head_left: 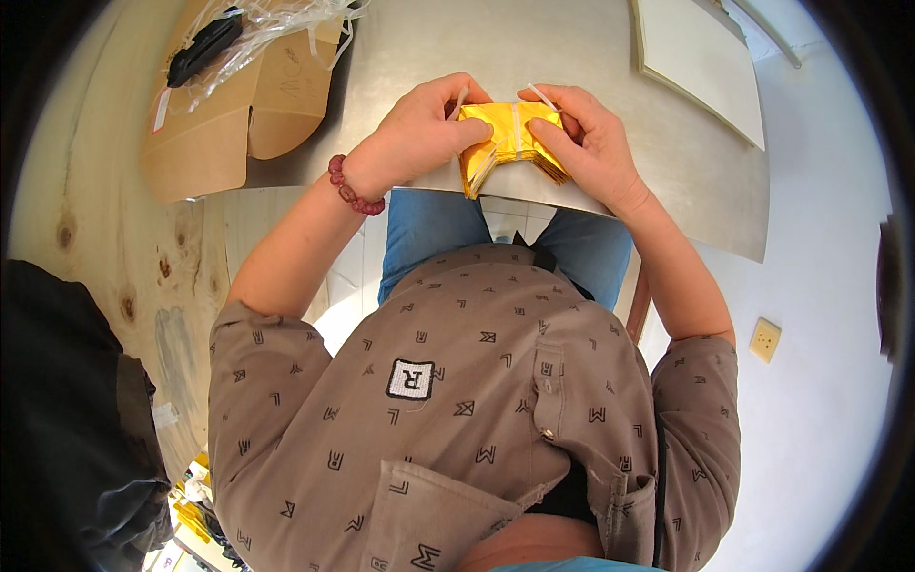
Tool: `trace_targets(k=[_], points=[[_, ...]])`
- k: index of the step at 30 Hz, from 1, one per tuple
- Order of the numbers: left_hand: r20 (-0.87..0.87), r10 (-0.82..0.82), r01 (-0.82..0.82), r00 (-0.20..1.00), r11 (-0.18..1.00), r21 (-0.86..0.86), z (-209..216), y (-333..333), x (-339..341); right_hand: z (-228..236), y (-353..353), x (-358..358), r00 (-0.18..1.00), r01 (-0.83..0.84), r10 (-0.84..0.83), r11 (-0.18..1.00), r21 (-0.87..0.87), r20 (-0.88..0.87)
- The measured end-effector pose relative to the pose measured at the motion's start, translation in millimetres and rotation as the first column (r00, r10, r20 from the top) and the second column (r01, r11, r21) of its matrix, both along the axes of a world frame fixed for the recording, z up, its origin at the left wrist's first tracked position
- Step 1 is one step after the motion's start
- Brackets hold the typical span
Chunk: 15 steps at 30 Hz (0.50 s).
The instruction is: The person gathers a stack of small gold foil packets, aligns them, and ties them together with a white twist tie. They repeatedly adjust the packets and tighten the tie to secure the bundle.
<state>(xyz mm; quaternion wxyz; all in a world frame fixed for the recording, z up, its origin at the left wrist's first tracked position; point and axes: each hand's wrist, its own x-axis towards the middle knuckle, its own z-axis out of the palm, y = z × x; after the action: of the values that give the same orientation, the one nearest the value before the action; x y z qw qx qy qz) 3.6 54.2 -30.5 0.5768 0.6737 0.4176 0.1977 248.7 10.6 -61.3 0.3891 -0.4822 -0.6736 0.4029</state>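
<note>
A bundle of layered, shiny gold foil sheets is held at the table's near edge, its lower ends fanning apart at both sides. A pale narrow strip runs across its middle. My left hand grips the bundle's left end, thumb on top, with a thin pale strip end sticking up by the fingers. On the right end my right hand is closed, its thumb pressing the foil. Another white strip end pokes out near its index finger. The fingers underneath are hidden.
A metal-topped table lies under my hands. At left stands an open cardboard box with clear plastic strips and a black object on it. Off-white flat sheets lie at the far right. Dark cloth hangs at lower left.
</note>
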Motion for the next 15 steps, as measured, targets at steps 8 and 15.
trace_targets(k=[8,15], points=[[0.0,0.002,-0.002,1.0,0.999,0.054,7,-6,2,12,-6,-2,0.987,0.014,-0.036,0.99,0.138,0.159],[-0.334,-0.043,0.18,0.942,0.903,0.39,35,-7,10,10,-7,-1,0.965,-0.067,-0.03,0.932,0.355,0.26]])
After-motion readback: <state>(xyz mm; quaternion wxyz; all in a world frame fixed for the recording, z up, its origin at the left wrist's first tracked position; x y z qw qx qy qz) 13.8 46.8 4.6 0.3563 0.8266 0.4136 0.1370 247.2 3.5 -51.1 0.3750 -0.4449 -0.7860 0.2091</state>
